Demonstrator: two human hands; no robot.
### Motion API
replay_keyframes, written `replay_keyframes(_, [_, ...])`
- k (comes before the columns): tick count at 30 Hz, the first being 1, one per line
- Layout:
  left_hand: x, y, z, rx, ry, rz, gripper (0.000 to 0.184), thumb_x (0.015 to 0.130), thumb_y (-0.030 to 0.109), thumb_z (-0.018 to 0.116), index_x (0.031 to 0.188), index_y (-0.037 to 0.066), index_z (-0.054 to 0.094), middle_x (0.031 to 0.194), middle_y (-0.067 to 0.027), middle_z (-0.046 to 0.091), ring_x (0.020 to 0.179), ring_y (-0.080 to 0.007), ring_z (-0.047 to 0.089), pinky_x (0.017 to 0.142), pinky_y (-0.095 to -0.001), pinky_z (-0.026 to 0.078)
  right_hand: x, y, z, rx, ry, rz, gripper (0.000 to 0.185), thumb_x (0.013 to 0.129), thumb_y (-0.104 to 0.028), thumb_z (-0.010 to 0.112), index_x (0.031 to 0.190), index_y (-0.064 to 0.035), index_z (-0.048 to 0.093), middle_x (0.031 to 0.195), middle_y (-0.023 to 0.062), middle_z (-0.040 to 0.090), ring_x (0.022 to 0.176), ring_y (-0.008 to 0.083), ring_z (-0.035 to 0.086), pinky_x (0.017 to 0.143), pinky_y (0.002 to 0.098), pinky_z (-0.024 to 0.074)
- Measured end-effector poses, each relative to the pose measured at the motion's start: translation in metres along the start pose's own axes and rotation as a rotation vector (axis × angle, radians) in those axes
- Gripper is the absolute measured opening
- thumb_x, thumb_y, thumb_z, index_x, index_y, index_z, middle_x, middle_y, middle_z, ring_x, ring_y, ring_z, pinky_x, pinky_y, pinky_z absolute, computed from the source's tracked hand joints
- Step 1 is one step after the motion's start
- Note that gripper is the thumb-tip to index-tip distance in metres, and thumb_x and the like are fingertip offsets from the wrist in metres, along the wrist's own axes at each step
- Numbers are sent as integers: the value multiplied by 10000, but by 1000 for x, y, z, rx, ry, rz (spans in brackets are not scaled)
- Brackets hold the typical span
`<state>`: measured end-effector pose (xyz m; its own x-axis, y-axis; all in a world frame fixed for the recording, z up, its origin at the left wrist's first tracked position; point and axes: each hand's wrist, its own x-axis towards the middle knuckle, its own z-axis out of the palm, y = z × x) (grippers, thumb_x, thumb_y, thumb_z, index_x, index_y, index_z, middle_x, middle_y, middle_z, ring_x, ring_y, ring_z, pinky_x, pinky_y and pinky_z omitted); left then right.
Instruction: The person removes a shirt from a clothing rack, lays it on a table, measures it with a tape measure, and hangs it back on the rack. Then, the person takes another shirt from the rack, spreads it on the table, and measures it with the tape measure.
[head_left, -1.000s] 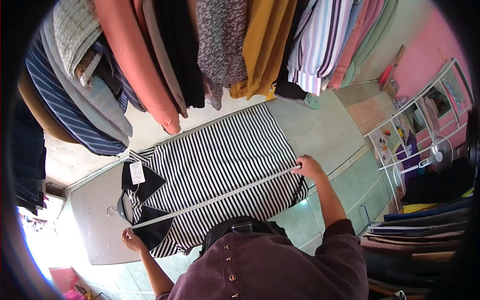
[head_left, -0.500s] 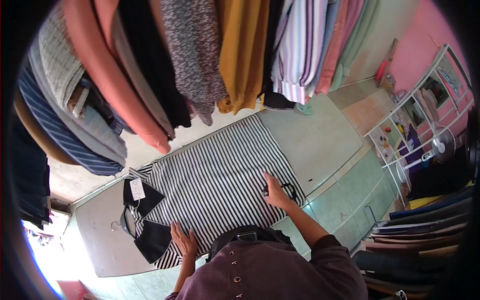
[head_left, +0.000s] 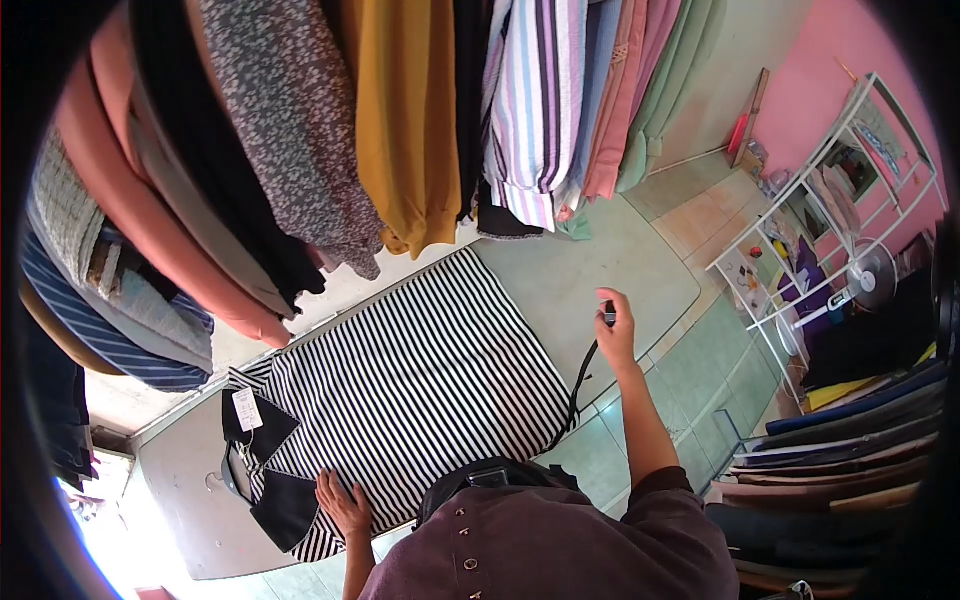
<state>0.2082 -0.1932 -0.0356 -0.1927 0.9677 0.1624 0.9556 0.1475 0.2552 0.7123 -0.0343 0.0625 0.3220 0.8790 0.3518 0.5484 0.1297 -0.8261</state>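
A black-and-white striped shirt [head_left: 420,370] with a black collar [head_left: 285,500] lies spread over a grey board. A dark hanger [head_left: 236,472] is inside its neck, and a white tag [head_left: 246,410] hangs at the collar. My left hand [head_left: 343,506] rests flat on the stripes beside the collar, fingers stretched out. Raised past the shirt's hem, my right hand [head_left: 617,330] is closed on the end of a black strap [head_left: 585,376], where a small dark piece shows between the fingers. The strap runs down to the hem's near corner; how it is attached there I cannot tell.
Clothes [head_left: 410,130] hang in a row above the board's [head_left: 590,260] far side. To the right stand a white metal rack [head_left: 770,250], a fan [head_left: 868,275] and more hanging garments [head_left: 840,450]. Tiled floor [head_left: 690,400] lies below the board.
My right hand has lifted off the shirt and moved right, drawing the black strap out past the hem. My left hand stays flat by the collar. The view has shifted slightly.
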Motion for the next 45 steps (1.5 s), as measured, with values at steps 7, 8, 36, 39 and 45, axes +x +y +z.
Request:
replay_keyframes(7, [-1, 2, 2, -23, 30, -50, 511, 789, 291, 492, 1194, -7, 406, 1273, -231, 360, 1197, -376, 307, 1014, -465, 202, -55, 74, 3, -279, -68, -293, 359, 687, -43, 599, 1036, -56, 517, 945, 124, 527, 778, 249, 537, 694, 327, 449])
replay_keyframes(8, [-2, 0, 5, -15, 35, -49, 510, 791, 296, 488, 1192, -8, 407, 1273, -228, 361, 1195, -378, 309, 1012, -466, 206, -57, 79, 1, -235, -204, -175, 340, 686, -58, 611, 1016, -48, 529, 915, 122, 540, 767, 243, 540, 697, 323, 450])
replay_keyframes(36, [-1, 6, 3, 31, 25, -96, 482, 804, 287, 451, 1177, -17, 418, 1265, -218, 373, 1184, -371, 328, 1007, -455, 232, 13, 121, 19, -612, -237, -26, 486, 718, -336, 664, 1069, -46, 494, 1048, 187, 460, 963, 350, 441, 798, 437, 404])
replay_keyframes(39, [-2, 3, 6, 4, 60, -83, 490, 771, 288, 472, 1151, -19, 431, 1244, -238, 388, 1169, -381, 342, 1003, -457, 230, 0, 115, 32, -819, -267, -11, 569, 729, -381, 637, 1155, -58, 442, 1147, 195, 404, 1066, 357, 380, 876, 463, 358])
replay_keyframes(45, [-2, 4, -2, -79, 78, -39, 501, 745, 245, 518, 1161, -19, 429, 1231, -224, 408, 1162, -380, 351, 993, -470, 240, -24, 74, 71, -730, -114, -178, 610, 765, -378, 594, 1213, -26, 377, 1220, 227, 352, 1114, 390, 334, 949, 492, 272])
